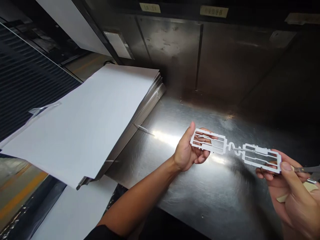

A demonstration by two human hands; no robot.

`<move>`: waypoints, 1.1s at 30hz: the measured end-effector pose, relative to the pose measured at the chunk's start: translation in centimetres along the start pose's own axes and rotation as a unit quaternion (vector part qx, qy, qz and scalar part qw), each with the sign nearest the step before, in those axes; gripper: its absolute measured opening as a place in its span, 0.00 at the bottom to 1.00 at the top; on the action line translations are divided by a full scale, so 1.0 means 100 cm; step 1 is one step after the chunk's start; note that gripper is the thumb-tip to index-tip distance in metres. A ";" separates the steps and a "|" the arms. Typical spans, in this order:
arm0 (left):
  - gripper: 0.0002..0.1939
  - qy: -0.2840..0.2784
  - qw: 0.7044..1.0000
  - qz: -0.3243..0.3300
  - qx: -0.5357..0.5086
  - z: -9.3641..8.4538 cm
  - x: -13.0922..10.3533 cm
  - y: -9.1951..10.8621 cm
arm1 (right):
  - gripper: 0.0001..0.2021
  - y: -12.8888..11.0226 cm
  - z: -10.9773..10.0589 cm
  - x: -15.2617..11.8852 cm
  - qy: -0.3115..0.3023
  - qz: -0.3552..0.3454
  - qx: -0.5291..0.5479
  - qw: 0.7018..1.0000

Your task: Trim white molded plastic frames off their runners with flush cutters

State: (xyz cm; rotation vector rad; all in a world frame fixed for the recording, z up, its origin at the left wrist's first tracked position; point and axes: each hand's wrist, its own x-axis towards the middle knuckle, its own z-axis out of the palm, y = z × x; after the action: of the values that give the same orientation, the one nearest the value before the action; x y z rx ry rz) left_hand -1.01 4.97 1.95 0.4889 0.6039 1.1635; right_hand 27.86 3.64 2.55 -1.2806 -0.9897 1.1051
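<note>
A white plastic part made of two slotted rectangular frames, joined by a thin curly S-shaped link (234,149), is held level above the metal bench. My left hand (188,150) grips the outer end of the left frame (221,152), thumb on top and fingers curled beneath. At the other end, my right hand (295,190) pinches the right frame (262,165) between thumb and fingers. That same hand also keeps hold of a metal tool (308,169) with cream-coloured pieces at the palm; its kind cannot be made out. A thin pointed sliver crosses the curly link.
Left of my hands, a tall stack of white sheets (100,106) overhangs the bench. The shiny metal bench top (170,196) runs back to a metal wall (172,50) with yellowed labels (213,11). Another white sheet (75,213) lies lower left, beside a dark ribbed surface (30,73).
</note>
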 end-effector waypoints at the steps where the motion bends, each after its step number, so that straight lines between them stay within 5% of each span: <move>1: 0.40 -0.009 1.000 -0.005 -0.010 -0.001 0.000 0.000 | 0.16 0.000 -0.001 0.001 -0.002 0.004 0.003 1.000; 11: 0.48 -0.026 0.984 -0.113 -0.132 -0.010 0.002 0.004 | 0.24 -0.014 0.006 0.004 -0.036 0.123 0.090 0.988; 23: 0.49 0.001 0.989 -0.126 -0.078 0.001 0.000 0.010 | 0.19 -0.013 0.002 0.005 0.008 0.202 0.139 0.969; 27: 0.45 0.025 0.992 -0.112 -0.052 0.000 0.001 0.007 | 0.18 -0.012 0.011 0.003 -0.016 0.162 0.145 0.976; 33: 0.41 0.155 0.988 -0.013 0.017 0.000 0.003 0.010 | 0.17 -0.003 0.015 -0.004 -0.050 -0.014 0.095 0.994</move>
State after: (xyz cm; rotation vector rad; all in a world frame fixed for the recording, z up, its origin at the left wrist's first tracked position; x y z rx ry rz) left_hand -1.62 5.57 2.49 0.3288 0.8970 1.2150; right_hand 26.30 3.53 2.94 -1.0644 -0.9491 1.2217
